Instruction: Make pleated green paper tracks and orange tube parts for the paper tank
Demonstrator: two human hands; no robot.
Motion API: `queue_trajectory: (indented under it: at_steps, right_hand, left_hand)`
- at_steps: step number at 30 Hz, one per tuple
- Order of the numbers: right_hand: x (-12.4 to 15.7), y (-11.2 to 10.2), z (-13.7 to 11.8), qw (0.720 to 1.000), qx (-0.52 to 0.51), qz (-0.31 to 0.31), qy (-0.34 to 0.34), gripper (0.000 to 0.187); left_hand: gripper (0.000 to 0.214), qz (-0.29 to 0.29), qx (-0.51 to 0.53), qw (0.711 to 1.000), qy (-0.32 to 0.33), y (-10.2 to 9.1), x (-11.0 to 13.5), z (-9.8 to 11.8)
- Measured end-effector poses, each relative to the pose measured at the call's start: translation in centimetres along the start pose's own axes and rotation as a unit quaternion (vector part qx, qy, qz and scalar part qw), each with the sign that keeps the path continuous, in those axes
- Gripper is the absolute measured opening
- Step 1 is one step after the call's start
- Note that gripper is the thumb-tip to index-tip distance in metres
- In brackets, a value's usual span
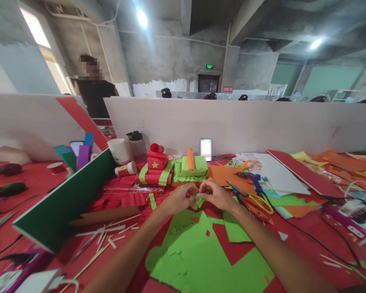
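My left hand (pixel 179 198) and my right hand (pixel 216 194) meet over the red table, fingers pinched together on a small strip of green paper (pixel 197 199). Below them lies a large cut sheet of green paper (pixel 198 256). Just beyond my hands stand a green paper tank (pixel 191 167) with an orange barrel and a red paper tank (pixel 155 167) with a yellow star.
Red-handled scissors (pixel 256 203) and a blue glue gun (pixel 253 179) lie right of my hands among orange and white sheets. A green board (pixel 64 199) slants at left, with sticks (pixel 100 240) beside it. A cup (pixel 118 150), a jar and a phone (pixel 206 149) stand by the partition; a person (pixel 94 91) stands behind.
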State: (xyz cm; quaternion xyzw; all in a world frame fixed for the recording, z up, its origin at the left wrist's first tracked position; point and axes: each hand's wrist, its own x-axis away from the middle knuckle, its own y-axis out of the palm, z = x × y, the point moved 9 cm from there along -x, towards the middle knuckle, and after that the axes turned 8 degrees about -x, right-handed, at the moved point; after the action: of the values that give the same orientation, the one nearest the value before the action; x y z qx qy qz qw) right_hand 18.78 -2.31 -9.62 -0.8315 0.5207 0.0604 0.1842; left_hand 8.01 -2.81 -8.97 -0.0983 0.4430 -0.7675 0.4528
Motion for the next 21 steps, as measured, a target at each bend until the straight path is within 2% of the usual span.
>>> queue_trajectory:
  at_steps: [8,14,21]
  right_hand:
    - [0.0,-0.1,0.4,1.000,0.009,0.006,0.009,0.015]
    - [0.1,-0.1,0.4,0.999,0.036,0.012,0.006,0.012]
    - [0.2,-0.2,0.2,0.997,0.080,0.015,0.008,0.007]
  left_hand:
    - [0.024,-0.028,0.039,0.999,-0.021,0.7,0.0,-0.8]
    - [0.022,-0.010,0.049,0.999,-0.018,0.4,-0.2,-1.2]
    - [0.025,-0.016,0.121,0.992,-0.027,0.0,-0.4,-1.3]
